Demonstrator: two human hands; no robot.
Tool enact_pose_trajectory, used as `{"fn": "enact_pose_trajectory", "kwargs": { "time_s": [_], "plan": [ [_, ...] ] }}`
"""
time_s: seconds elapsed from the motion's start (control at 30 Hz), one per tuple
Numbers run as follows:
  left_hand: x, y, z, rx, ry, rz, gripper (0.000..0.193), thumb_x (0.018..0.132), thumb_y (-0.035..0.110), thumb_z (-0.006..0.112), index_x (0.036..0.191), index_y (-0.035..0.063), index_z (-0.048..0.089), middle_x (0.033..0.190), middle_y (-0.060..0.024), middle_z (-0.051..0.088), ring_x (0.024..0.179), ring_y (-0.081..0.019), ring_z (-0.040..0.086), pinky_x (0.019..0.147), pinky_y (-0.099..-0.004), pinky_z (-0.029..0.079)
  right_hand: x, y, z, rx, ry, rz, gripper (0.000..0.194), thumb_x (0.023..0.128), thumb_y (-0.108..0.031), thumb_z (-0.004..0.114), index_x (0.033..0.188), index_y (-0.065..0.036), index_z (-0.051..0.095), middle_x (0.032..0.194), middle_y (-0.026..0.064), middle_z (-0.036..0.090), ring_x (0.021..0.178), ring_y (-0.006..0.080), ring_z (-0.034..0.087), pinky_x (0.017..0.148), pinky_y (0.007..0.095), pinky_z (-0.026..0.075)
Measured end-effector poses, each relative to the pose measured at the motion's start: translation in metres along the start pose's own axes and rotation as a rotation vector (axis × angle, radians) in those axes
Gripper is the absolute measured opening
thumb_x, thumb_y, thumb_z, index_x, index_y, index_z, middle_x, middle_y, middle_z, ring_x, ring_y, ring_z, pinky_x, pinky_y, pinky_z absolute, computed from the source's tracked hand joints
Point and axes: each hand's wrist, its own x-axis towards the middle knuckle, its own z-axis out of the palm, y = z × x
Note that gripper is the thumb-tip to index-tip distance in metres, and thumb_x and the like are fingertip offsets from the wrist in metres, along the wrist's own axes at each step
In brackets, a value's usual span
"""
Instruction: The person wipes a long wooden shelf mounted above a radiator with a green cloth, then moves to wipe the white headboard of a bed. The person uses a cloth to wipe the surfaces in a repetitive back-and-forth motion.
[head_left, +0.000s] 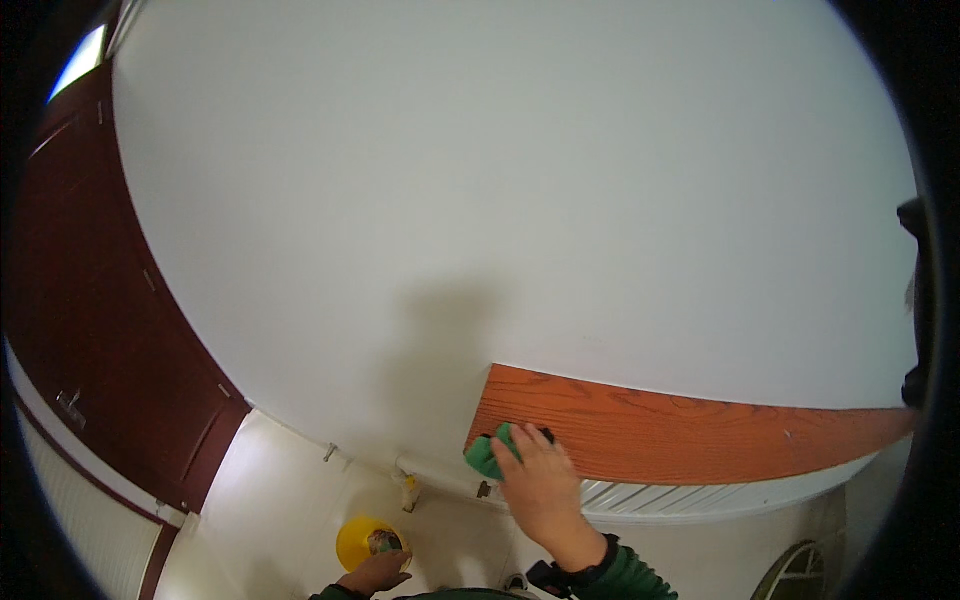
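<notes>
My right hand (541, 491) presses a green cloth (491, 452) onto the left end of a reddish-brown wood-grain shelf board (660, 439), near its front edge. A dark strap sits on that wrist. Low at the bottom, my left hand (377, 574) is at the rim of a yellow bucket (352, 544); a dark, mottled thing lies inside it. Whether the fingers grip the rim cannot be told.
A white radiator (675, 501) is under the board, against a white wall (525, 187). Pipes with a yellow-marked valve (410, 484) run low on the wall. A dark red door (97, 262) is at left, and a round-framed object (795, 574) at lower right.
</notes>
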Motion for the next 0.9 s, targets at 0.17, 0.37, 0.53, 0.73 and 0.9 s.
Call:
{"fn": "enact_pose_trajectory", "kwargs": {
  "time_s": [0.17, 0.37, 0.53, 0.73, 0.9],
  "plan": [
    [0.025, -0.012, -0.009, 0.115, 0.038, 0.152, 0.055, 0.095, 0.036, 0.057, 0.138, 0.0027, 0.049, 0.129, -0.0225, 0.059, 0.118, -0.041, 0.057, 0.097, -0.0496, 0.049, -0.042, 0.042, -0.041, -0.009, -0.014, 0.246, 0.061, 0.07, -0.014, 0.082, 0.128, -0.006, 0.061, 0.137, 0.0178, 0.055, 0.127, 0.0376, 0.052, 0.105, 0.05, 0.04],
    [0.04, 0.008, -0.037, 0.117, -0.021, 0.221, 0.06, 0.094, 0.035, 0.059, 0.141, 0.0, 0.046, 0.137, -0.0239, 0.054, 0.128, -0.038, 0.052, 0.108, -0.0422, 0.041, -0.094, 0.114, -0.076, -0.112, 0.105, 0.638, 0.055, 0.08, -0.018, 0.076, 0.13, -0.001, 0.059, 0.135, 0.0204, 0.057, 0.129, 0.0391, 0.049, 0.107, 0.0494, 0.039],
    [0.045, 0.01, -0.039, 0.123, -0.045, 0.226, 0.062, 0.095, 0.036, 0.059, 0.143, -0.0002, 0.044, 0.14, -0.0235, 0.052, 0.128, -0.038, 0.05, 0.108, -0.043, 0.041, -0.097, 0.135, -0.077, -0.295, 0.196, 0.736, 0.05, 0.085, -0.016, 0.07, 0.129, 0.003, 0.058, 0.134, 0.023, 0.057, 0.125, 0.0413, 0.051, 0.107, 0.0475, 0.04],
    [0.039, 0.004, -0.026, 0.101, 0.019, 0.193, 0.059, 0.094, 0.033, 0.06, 0.141, -0.0004, 0.047, 0.133, -0.0241, 0.057, 0.123, -0.0388, 0.055, 0.104, -0.0442, 0.045, -0.042, 0.09, -0.048, -0.187, 0.06, 0.541, 0.051, 0.084, -0.019, 0.071, 0.129, 0.002, 0.058, 0.134, 0.0229, 0.057, 0.126, 0.0395, 0.052, 0.106, 0.0486, 0.04],
    [0.032, 0.004, -0.014, 0.067, 0.048, 0.123, 0.051, 0.091, 0.028, 0.059, 0.133, -0.0001, 0.053, 0.123, -0.0245, 0.063, 0.112, -0.0415, 0.061, 0.098, -0.0465, 0.048, 0.007, 0.049, -0.019, -0.061, -0.072, 0.327, 0.053, 0.087, -0.027, 0.069, 0.131, 0.0, 0.058, 0.137, 0.0215, 0.055, 0.128, 0.0379, 0.05, 0.107, 0.0498, 0.038]
  ]
}}
